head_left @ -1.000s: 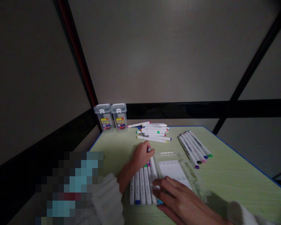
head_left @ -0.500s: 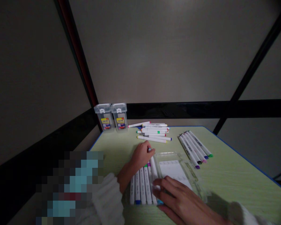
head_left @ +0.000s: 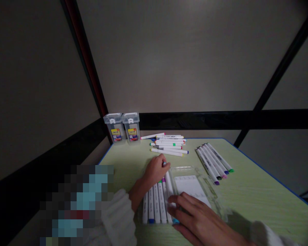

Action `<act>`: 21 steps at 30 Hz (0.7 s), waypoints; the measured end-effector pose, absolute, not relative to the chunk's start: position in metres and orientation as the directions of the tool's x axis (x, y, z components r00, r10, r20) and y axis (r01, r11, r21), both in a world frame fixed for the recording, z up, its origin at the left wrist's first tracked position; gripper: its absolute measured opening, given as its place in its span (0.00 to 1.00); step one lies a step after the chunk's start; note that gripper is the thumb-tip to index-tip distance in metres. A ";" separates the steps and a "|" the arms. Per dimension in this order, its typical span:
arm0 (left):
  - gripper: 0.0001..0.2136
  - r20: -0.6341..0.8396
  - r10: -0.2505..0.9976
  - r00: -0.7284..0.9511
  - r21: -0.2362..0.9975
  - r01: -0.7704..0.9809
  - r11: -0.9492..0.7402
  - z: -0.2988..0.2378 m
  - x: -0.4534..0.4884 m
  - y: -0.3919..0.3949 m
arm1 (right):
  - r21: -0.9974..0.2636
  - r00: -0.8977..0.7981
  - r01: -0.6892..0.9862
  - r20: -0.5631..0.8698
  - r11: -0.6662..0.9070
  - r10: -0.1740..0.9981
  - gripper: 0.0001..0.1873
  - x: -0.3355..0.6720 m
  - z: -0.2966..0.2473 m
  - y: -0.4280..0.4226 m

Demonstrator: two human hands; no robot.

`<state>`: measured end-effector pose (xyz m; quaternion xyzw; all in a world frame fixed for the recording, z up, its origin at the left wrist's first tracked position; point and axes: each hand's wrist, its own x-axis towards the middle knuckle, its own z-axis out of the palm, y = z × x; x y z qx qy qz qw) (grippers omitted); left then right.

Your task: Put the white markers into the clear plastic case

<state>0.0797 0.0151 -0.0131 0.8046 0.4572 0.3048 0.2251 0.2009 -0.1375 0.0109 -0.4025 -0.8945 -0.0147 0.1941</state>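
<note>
Green tabletop (head_left: 256,184), blurred tub labels (head_left: 116,135); left hand (head_left: 155,169) around marker (head_left: 168,184), right hand (head_left: 197,217), grip unclear

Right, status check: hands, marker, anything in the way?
Left hand on far end of marker. Right hand at near end. Marker beside other markers in open case. Hands partly hide it.

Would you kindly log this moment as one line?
left hand: at far end of marker; right hand: at its near end; case: open, markers inside; marker pile: behind case
</note>
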 end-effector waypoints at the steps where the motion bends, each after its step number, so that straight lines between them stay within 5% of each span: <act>1: 0.05 0.281 0.872 0.400 0.641 0.598 -0.481 -0.013 0.080 0.015 | -0.135 -0.603 0.725 0.350 0.676 0.717 0.13 0.201 0.011 -0.137; 21: 0.05 0.296 0.865 0.405 0.606 0.620 -0.498 -0.014 0.079 0.014 | -0.143 -0.614 0.722 0.320 0.677 0.722 0.14 0.201 0.013 -0.137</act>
